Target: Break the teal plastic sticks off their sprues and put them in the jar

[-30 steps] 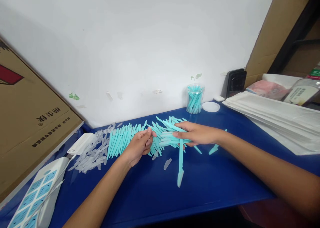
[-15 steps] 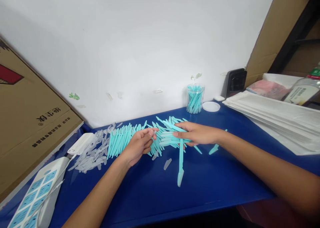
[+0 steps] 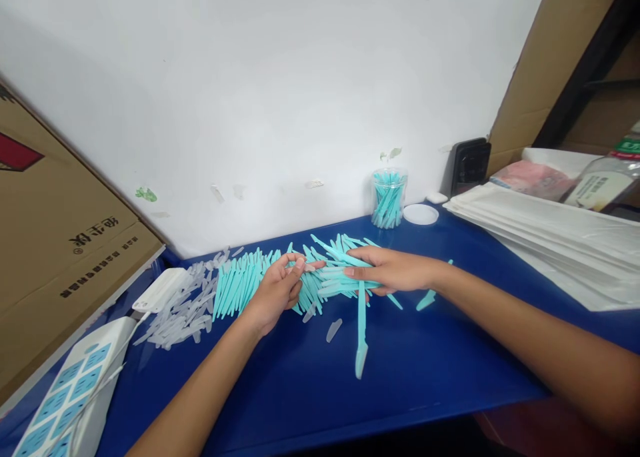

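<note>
Turquoise eyebrow razors (image 3: 240, 285) lie side by side in a long heap across the blue table. My right hand (image 3: 395, 268) is closed around a bunch of these razors (image 3: 340, 280) at the heap's right end. One razor (image 3: 361, 337) sticks out below that hand toward the table's front. My left hand (image 3: 280, 287) pinches a small pale piece, which looks like a clear blade cap (image 3: 311, 267), between thumb and fingertips, close to the bunch. Many loose clear caps (image 3: 183, 313) are piled left of the razors. Another cap (image 3: 334, 330) lies alone in front.
A clear jar (image 3: 389, 200) of razors stands by the wall, beside its round white lid (image 3: 421, 214). At left are a power strip (image 3: 75, 390), a white charger-like block (image 3: 159, 290) and a cardboard box (image 3: 65, 243). White sheets (image 3: 545, 237) are stacked at right.
My left fingertips have shifted slightly, and the pale piece in their pinch shows more plainly. The right hand keeps its grip on the razors. The view has moved a little.
</note>
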Available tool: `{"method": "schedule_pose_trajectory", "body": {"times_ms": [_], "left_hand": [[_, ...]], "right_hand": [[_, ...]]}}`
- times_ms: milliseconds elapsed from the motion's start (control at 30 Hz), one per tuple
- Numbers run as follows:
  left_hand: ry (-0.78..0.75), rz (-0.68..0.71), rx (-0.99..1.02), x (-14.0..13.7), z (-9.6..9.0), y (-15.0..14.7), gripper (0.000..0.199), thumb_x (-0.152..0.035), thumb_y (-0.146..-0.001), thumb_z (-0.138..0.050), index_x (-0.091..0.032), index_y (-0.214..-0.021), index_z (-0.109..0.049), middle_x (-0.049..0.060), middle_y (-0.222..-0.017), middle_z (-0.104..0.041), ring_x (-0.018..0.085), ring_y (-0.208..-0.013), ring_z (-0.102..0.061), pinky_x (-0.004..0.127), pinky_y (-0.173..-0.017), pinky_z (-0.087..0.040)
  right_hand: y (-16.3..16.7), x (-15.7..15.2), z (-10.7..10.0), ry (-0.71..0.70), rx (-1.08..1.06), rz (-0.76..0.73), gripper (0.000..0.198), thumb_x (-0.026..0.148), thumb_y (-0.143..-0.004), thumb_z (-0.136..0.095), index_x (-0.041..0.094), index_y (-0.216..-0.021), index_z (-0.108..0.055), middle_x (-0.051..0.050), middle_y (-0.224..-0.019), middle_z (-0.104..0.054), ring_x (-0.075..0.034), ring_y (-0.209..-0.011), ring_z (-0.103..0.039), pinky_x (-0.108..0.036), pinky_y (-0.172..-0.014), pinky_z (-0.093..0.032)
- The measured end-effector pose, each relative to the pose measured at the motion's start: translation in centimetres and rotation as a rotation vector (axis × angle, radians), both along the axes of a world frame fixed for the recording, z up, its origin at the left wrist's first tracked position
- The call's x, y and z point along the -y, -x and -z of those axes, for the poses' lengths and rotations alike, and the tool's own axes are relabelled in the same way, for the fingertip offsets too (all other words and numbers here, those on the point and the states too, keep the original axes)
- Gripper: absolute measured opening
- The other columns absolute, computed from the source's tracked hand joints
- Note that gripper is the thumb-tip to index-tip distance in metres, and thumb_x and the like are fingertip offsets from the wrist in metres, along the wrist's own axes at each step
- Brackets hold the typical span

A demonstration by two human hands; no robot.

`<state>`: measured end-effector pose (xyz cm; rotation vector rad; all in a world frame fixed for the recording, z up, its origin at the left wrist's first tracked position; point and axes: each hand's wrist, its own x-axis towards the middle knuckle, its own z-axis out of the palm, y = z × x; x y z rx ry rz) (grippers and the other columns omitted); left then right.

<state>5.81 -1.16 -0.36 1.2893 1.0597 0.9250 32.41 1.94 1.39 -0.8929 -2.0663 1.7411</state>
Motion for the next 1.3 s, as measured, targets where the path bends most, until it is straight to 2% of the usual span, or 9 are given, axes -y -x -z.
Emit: {"method": "schedule_pose_trajectory", "body": {"times_ms": [67,133,400,533,833,1100,1200,1300], "left_hand": [[-0.036,-0.011,-0.006,0.0,0.09,-0.13,0.037,-0.056,-0.096,-0.065,-0.021,-0.098,-0.053,-0.006,-0.06,-0.058,0.004,-0.044,-0.011,0.019,-0.042,-0.012],[-0.077,-0.04,0.004,-0.01,0.23,-0.24,0.037,-0.055,-0.095,-0.067,-0.02,-0.096,-0.055,-0.007,-0.056,-0.053,0.004,-0.044,-0.013,0.019,-0.042,-0.012],[-0.114,-0.181,-0.003,-0.03,0.46,-0.37,0.04,-0.053,-0.085,-0.079,-0.015,-0.091,-0.07,-0.001,-0.078,-0.061,-0.001,-0.042,-0.02,0.022,-0.042,-0.014],[-0.105,-0.22,-0.041,-0.01,0.27,-0.34,0.041,-0.053,-0.083,-0.081,-0.014,-0.095,-0.076,0.004,-0.089,-0.068,-0.001,-0.042,-0.022,0.023,-0.042,-0.014],[-0.143,-0.24,-0.097,0.07,0.27,-0.31,0.046,-0.057,-0.079,-0.083,-0.014,-0.096,-0.08,0.006,-0.086,-0.071,0.0,-0.043,-0.021,0.024,-0.042,-0.014],[-0.142,-0.24,-0.091,0.07,0.0,-0.31,0.042,-0.054,-0.079,-0.083,-0.016,-0.098,-0.082,0.007,-0.089,-0.075,0.001,-0.044,-0.021,0.023,-0.042,-0.015],[-0.176,-0.21,-0.123,0.08,0.08,-0.39,0.039,-0.05,-0.081,-0.083,-0.016,-0.1,-0.083,0.009,-0.09,-0.078,0.004,-0.044,-0.034,0.023,-0.041,-0.023],[-0.249,-0.18,-0.159,0.06,0.27,-0.41,0.031,-0.044,-0.082,-0.084,-0.017,-0.096,-0.084,0.01,-0.088,-0.08,0.015,-0.065,-0.063,0.025,-0.054,-0.045]], "right_hand": [[0.03,-0.01,0.1,0.015,0.001,0.002,0.047,0.065,-0.096,-0.062,0.019,-0.097,-0.048,0.009,-0.07,-0.037,-0.005,-0.05,-0.035,-0.02,-0.044,-0.03],[0.02,-0.07,0.31,0.012,0.013,0.009,0.049,0.066,-0.095,-0.063,0.019,-0.099,-0.049,0.008,-0.073,-0.039,-0.005,-0.052,-0.038,-0.02,-0.045,-0.032],[0.01,-0.02,0.44,0.014,0.036,0.006,0.048,0.064,-0.094,-0.066,0.021,-0.095,-0.044,0.008,-0.076,-0.037,-0.004,-0.051,-0.037,-0.021,-0.045,-0.031],[0.01,-0.04,0.49,0.007,0.03,0.001,0.048,0.065,-0.094,-0.064,0.021,-0.094,-0.044,0.008,-0.076,-0.037,-0.004,-0.051,-0.038,-0.021,-0.045,-0.031],[-0.11,-0.23,0.86,0.037,-0.016,-0.019,0.047,0.063,-0.095,-0.066,0.02,-0.098,-0.048,0.008,-0.075,-0.038,-0.004,-0.05,-0.037,-0.021,-0.044,-0.029],[-0.14,-0.18,0.65,0.047,-0.02,-0.021,0.046,0.062,-0.094,-0.067,0.02,-0.099,-0.048,0.008,-0.074,-0.039,-0.004,-0.049,-0.038,-0.021,-0.044,-0.03],[-0.05,-0.02,0.43,0.059,-0.022,-0.024,0.046,0.062,-0.094,-0.067,0.02,-0.099,-0.049,0.008,-0.075,-0.038,-0.003,-0.05,-0.037,-0.02,-0.044,-0.029],[0.06,0.14,0.29,0.064,-0.018,-0.04,0.046,0.062,-0.094,-0.067,0.019,-0.097,-0.049,0.008,-0.074,-0.037,-0.003,-0.05,-0.036,-0.02,-0.045,-0.031]]}}
